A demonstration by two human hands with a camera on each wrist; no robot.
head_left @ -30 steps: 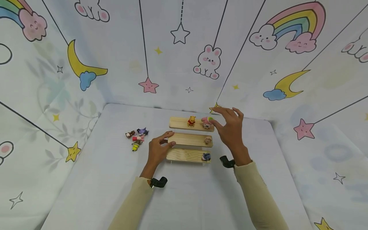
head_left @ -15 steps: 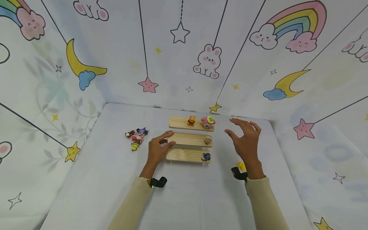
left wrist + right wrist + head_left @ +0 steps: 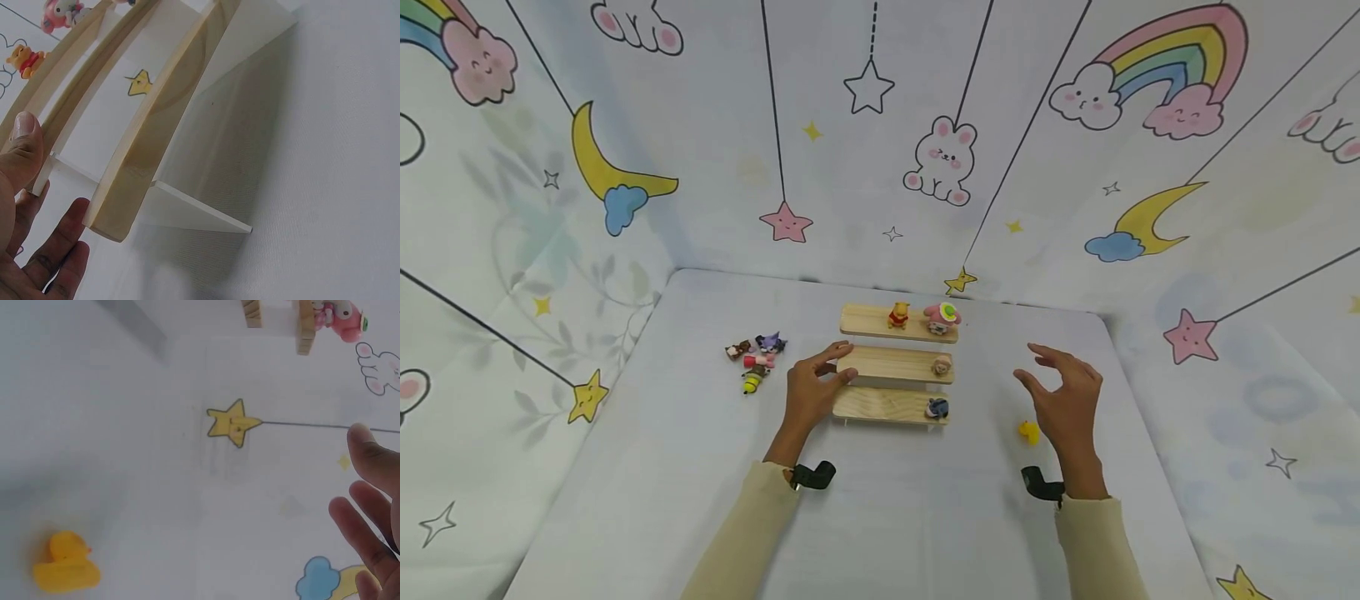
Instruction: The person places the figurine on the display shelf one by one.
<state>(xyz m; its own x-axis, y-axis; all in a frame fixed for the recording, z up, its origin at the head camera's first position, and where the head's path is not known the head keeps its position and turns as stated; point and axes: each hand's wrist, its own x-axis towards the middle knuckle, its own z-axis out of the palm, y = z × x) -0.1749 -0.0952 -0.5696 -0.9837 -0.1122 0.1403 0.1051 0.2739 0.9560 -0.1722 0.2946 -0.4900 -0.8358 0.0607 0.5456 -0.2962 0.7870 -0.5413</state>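
My left hand (image 3: 810, 390) grips the left end of the middle board of a three-tier wooden shelf (image 3: 887, 364); in the left wrist view its thumb (image 3: 26, 140) lies at that board's end. My right hand (image 3: 1067, 400) hovers right of the shelf, thumb and fingers apart, holding nothing. A yellow rubber duck (image 3: 1029, 432) is on the table just left of that hand. The top board carries a Winnie the Pooh figure (image 3: 898, 315) and a pink-hooded figure (image 3: 942, 317). On the middle board's right end is a small brown figure (image 3: 942, 365); a blue figure (image 3: 937, 407) sits on the lowest board.
Several small figures lie in a cluster left of the shelf, among them a purple one (image 3: 771, 342), a brown one (image 3: 738, 350) and a yellow-striped one (image 3: 753, 381). Behind the white table (image 3: 880, 517) rises a printed cloth backdrop (image 3: 865, 167).
My right hand has let go of the pink-hooded figure on the top board and moved right and toward me, uncovering the rubber duck. The left hand has stayed at the shelf.
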